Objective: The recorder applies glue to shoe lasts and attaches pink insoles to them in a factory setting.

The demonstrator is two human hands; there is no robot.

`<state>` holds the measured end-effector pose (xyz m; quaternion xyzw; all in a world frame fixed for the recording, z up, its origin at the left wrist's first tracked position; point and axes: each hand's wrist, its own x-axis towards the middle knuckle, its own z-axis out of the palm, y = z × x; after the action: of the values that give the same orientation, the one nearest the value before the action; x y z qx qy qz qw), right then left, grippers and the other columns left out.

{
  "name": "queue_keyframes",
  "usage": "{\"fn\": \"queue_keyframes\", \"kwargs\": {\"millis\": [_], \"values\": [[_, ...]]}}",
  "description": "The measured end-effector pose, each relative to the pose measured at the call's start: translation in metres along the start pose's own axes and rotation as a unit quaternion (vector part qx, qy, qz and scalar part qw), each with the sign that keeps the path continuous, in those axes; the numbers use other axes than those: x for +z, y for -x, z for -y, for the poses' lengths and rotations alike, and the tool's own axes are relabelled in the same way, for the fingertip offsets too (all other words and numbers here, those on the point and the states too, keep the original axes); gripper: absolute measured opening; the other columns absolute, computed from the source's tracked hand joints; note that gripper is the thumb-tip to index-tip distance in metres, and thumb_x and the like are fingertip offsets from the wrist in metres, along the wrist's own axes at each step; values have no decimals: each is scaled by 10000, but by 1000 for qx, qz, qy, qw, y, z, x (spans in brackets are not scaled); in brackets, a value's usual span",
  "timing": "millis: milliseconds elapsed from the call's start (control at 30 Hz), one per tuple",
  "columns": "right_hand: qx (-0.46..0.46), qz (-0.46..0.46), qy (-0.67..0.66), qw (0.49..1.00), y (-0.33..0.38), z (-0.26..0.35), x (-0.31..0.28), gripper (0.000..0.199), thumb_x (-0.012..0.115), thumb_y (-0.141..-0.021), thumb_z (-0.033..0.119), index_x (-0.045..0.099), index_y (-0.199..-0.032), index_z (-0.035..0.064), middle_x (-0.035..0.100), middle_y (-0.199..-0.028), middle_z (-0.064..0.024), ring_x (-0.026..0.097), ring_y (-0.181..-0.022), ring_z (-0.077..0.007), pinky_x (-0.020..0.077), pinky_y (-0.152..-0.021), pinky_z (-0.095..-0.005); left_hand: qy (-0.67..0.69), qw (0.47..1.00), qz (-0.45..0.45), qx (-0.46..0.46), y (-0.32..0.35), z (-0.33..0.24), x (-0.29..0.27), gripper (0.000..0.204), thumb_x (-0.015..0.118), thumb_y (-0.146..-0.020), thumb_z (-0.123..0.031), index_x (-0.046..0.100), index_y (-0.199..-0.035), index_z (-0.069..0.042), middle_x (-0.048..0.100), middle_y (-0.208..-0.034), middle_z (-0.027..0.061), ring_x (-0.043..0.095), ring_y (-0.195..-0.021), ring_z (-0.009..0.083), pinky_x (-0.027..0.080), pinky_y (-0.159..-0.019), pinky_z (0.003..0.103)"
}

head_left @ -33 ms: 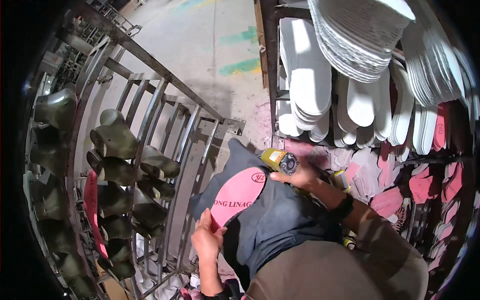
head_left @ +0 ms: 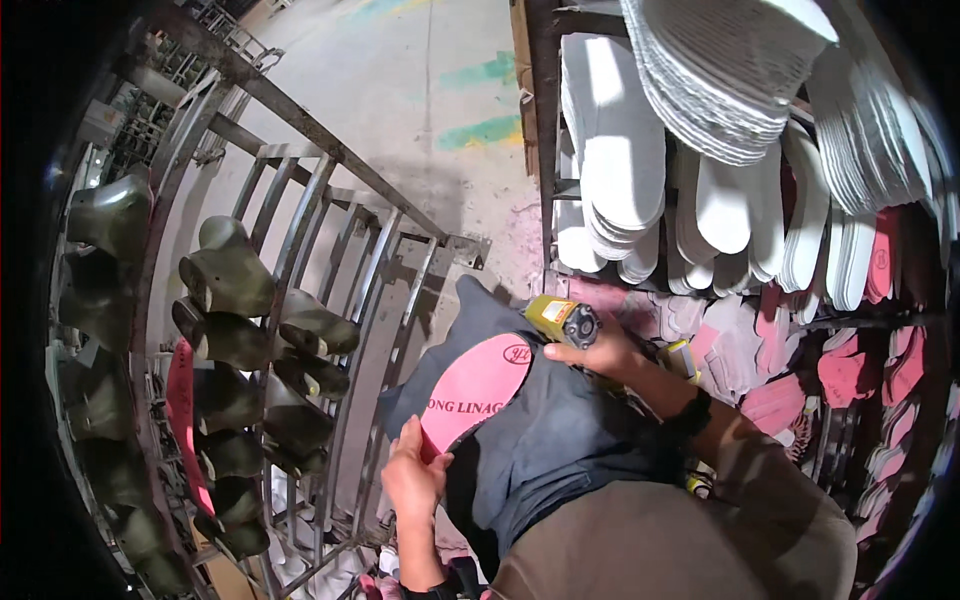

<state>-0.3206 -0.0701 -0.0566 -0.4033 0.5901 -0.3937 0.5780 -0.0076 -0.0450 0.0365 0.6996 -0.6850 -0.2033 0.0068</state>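
A pink insole (head_left: pixel 478 385) with dark print lies on the dark grey cloth (head_left: pixel 550 440) over my lap. My left hand (head_left: pixel 413 475) grips the insole's lower left end, thumb on top and fingers along its edge. Close to the insole's upper right end, my right hand (head_left: pixel 608 352) is wrapped round a yellow-green cylindrical tool (head_left: pixel 550 314) with a black end cap and a pale label. Its kind is not clear, since my hand and the cloth hide the rest of it. The tip of my right thumb points toward the insole.
On my left stands a metal rack (head_left: pixel 300 215) holding several dark green boot-shaped forms (head_left: pixel 228 275) and a pink strip-like piece (head_left: pixel 180 425). A shelf on the right bears stacks of white insoles (head_left: pixel 620 150). Beneath them lie piles of pink pieces (head_left: pixel 775 402). Concrete floor (head_left: pixel 390 110) stretches ahead.
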Motion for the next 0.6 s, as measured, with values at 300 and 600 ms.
{"fn": "queue_keyframes", "kwargs": {"millis": [300, 600], "values": [[16, -59, 85, 994, 56, 25, -14, 553, 843, -664, 318, 633, -1077, 17, 676, -981, -82, 635, -908, -148, 502, -839, -321, 21, 1000, 0, 3, -9, 3, -2, 740, 836, -585, -93, 554, -1268, -48, 607, -1200, 169, 590, -1090, 329, 471, -941, 359], [-172, 197, 74, 962, 59, 65, 1, 470, 707, -730, 118, 592, -1169, -8, 679, -971, -138, 646, -862, -141, 492, -796, -272, 20, 999, 21, -20, -5, -3, -2, 779, 829, -585, -89, 524, -1301, -61, 568, -1259, 190, 569, -1138, 344, 455, -982, 345]]}}
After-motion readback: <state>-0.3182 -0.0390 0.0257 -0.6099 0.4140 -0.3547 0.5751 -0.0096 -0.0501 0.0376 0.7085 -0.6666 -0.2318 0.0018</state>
